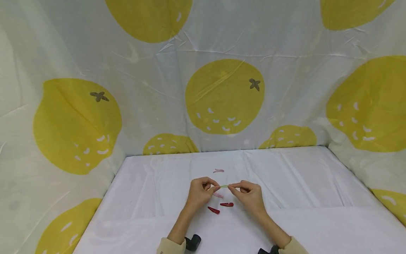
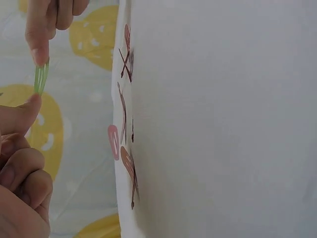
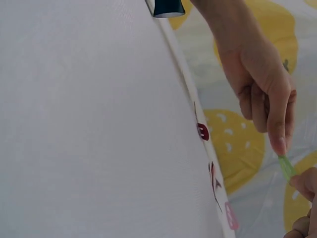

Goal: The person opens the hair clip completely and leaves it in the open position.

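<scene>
A green snap hair clip [image 1: 224, 186] is stretched level between my two hands, above the white table. My left hand [image 1: 200, 194] pinches one end of it between thumb and forefinger. The other end is pinched by my right hand [image 1: 250, 198] in the same way. In the left wrist view the green clip [image 2: 41, 79] shows its slim open loop between the fingertips. Beneath the hands lie a pink hair clip [image 1: 218, 195], partly covered by the left hand, and two dark red hair clips [image 1: 226, 204] [image 1: 214, 210].
Farther back on the white table [image 1: 298, 176] lies another pinkish clip [image 1: 218, 170], its arms spread apart. A cloth printed with lemons [image 1: 225, 98] hangs behind and along both sides. Black wrist devices [image 1: 192, 242] sit by the sleeves.
</scene>
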### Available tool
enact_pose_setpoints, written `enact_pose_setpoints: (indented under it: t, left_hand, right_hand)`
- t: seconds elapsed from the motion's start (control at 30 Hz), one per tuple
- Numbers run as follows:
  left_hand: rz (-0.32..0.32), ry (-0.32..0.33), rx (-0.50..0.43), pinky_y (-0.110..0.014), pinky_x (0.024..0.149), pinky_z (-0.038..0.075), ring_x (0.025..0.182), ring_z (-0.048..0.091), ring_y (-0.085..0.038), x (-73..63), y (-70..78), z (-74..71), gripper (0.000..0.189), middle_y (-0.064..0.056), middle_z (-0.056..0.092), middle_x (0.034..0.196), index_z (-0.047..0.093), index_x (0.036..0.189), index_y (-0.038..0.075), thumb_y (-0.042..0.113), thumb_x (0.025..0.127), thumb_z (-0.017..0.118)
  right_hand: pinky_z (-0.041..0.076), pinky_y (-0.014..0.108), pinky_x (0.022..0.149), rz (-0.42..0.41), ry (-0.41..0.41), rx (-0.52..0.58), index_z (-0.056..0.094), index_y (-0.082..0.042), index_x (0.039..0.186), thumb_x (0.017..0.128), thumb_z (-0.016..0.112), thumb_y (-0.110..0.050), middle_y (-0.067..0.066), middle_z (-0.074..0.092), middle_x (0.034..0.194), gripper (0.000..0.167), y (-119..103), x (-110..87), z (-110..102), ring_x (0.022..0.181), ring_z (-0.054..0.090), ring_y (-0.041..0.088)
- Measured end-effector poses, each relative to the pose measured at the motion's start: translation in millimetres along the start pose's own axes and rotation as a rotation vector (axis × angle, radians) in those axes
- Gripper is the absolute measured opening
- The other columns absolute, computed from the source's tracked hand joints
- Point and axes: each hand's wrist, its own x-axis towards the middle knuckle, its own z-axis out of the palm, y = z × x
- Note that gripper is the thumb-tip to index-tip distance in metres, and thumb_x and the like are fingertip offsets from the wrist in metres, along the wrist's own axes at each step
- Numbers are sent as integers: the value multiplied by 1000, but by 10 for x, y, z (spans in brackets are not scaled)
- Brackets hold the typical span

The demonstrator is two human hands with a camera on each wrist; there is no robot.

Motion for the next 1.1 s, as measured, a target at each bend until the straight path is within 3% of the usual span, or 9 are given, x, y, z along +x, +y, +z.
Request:
enact_pose_setpoints:
  t: [0.17, 0.33, 0.57, 0.87, 1.1]
  left_hand:
    - [32, 22, -2, -16, 51, 25, 54, 30, 0, -7, -10, -2, 8, 5, 35, 56, 79, 80, 5, 0, 82, 84]
    - [19, 26, -17, -16, 51, 26, 54, 31, 1, -9, -28, -16, 6, 5, 37, 57, 80, 82, 5, 2, 83, 84]
    - [56, 31, -60, -16, 53, 26, 56, 31, 2, 11, -55, -40, 6, 4, 38, 58, 80, 84, 3, 0, 81, 85]
    - [13, 6, -76, -16, 55, 27, 56, 31, 2, 13, -26, -66, 8, 6, 36, 57, 81, 83, 6, 1, 80, 86]
    - [-9, -27, -72, -16, 55, 26, 55, 32, -1, 18, -25, -62, 5, 1, 38, 57, 80, 84, 2, -1, 82, 84]
  right_hand:
    - [21, 23, 44, 14, -23, 33, 84, -5, 89, 82, 86, -5, 4, 34, 51, 7, -14, 6, 3, 51, 25, -2]
    - [20, 24, 43, 27, -47, 34, 84, -5, 89, 83, 86, -8, 2, 36, 52, 7, -5, 11, 4, 52, 26, -3]
    - [18, 24, 43, 57, -64, 53, 84, -7, 88, 81, 87, -8, -1, 37, 52, 7, -6, 16, 10, 51, 26, -1]
    - [18, 24, 44, 107, -56, 55, 84, -11, 86, 79, 89, -9, -3, 39, 53, 9, 4, 9, 5, 50, 26, 0]
    - [21, 19, 45, 148, -51, 36, 84, -12, 86, 80, 89, -14, -4, 39, 52, 8, 20, 12, -2, 50, 27, 0]
